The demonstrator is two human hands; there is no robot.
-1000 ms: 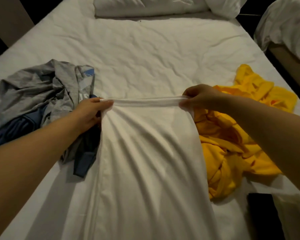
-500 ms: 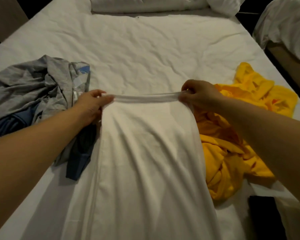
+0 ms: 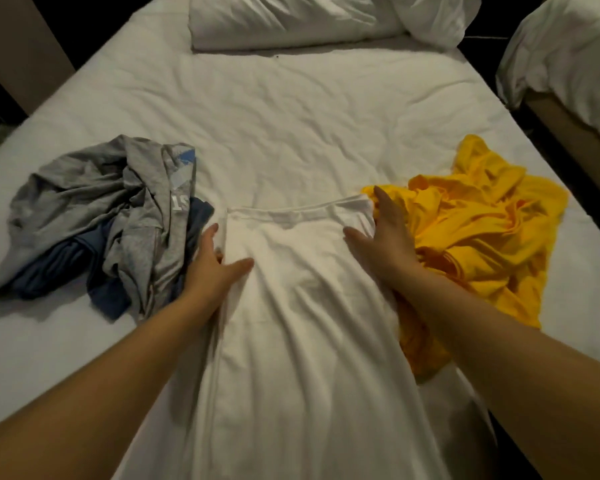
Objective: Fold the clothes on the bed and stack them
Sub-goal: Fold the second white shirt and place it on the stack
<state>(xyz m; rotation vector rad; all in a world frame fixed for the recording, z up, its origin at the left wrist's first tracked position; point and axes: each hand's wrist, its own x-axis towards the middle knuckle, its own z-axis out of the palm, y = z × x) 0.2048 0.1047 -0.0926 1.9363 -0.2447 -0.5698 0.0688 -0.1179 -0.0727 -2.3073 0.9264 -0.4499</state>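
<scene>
Now that you've let go of the top hem you were pinching taut a moment ago, the white garment [image 3: 302, 323] lies flat down the middle of the bed [image 3: 291, 116], with its hem resting on the sheet. Your left hand [image 3: 219, 268] and right hand [image 3: 385, 237] are both flat, fingers spread, pressing its side edges near the top and gripping nothing. So the laying-out looks done and you're smoothing; the real folds still seem ahead imo. The grey clothes [image 3: 118, 209] and a blue piece [image 3: 49, 268] sit crumpled just left. The yellow garment [image 3: 482, 230] is bunched on the right, touching the white one's edge. Nothing's stacked yet.
</scene>
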